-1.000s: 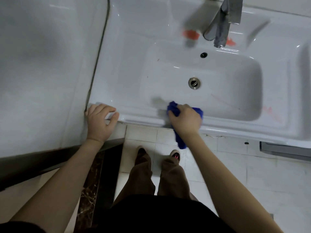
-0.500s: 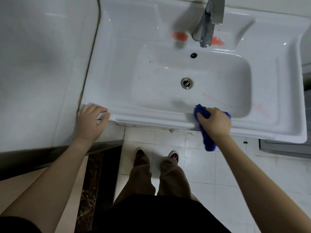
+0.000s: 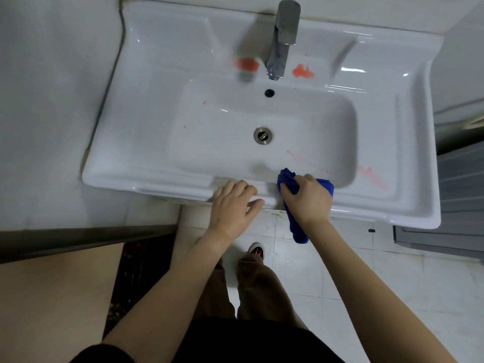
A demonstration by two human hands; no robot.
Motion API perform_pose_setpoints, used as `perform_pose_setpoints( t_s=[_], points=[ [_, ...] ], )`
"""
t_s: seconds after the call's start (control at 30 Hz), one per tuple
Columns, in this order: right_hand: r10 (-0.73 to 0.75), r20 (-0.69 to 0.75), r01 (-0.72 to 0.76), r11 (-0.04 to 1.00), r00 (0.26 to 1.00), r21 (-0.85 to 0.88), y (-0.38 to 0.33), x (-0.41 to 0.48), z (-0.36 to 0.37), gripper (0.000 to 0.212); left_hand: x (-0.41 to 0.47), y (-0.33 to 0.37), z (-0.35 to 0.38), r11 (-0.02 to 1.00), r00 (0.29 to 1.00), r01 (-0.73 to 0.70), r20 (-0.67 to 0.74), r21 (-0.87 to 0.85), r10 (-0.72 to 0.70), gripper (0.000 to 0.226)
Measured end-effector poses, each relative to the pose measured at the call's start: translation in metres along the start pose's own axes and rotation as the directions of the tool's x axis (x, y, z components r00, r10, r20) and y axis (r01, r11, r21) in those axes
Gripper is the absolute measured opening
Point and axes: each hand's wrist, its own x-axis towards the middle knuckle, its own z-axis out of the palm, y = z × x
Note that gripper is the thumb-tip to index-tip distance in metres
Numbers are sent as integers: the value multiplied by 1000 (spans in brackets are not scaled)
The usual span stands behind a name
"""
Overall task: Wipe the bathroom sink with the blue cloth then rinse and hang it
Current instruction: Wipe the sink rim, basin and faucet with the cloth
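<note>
A white rectangular sink (image 3: pixel 146 132) fills the upper view, with a metal tap (image 3: pixel 282 38) at the back and a round drain (image 3: pixel 262 134) in the basin. Orange-red stains (image 3: pixel 303 71) mark the ledge on both sides of the tap, and faint red streaks (image 3: pixel 372 176) run along the basin's right front. My right hand (image 3: pixel 306 199) grips the bunched blue cloth (image 3: pixel 288 179) on the sink's front rim, one end hanging below the edge. My left hand (image 3: pixel 233 205) rests on the front rim just left of it, fingers relaxed.
A white tiled wall (image 3: pixel 52 100) runs along the sink's left side. A grey cabinet (image 3: pixel 458 192) stands at the right. Below are pale floor tiles (image 3: pixel 366 271), a dark marble threshold (image 3: pixel 131 271), and my legs and shoes.
My left hand has left the sink's front left corner and now rests on the middle of the front rim beside my right hand. The cloth stays near the right front of the basin.
</note>
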Motion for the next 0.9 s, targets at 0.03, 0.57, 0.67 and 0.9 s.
perform_pose_setpoints(
  t_s=[0.03,0.57,0.67,0.9],
  points=[
    [-14,6,14,1000,1000,8,12,0,-4,31,0,-1,3,1000,1000,15,-23,19,-14,33],
    [-36,41,34,999,999,37,2,0,2,30,1,-3,10,999,996,34,-77,11,-33,21],
    [-93,77,86,992,993,92,-22,0,7,31,1,-3,10,1000,998,29,-64,8,-28,21],
    [293,-61,-295,954,954,-42,146,5,-64,32,0,-4,9,1000,997,27,-68,-2,-27,29]
  ],
)
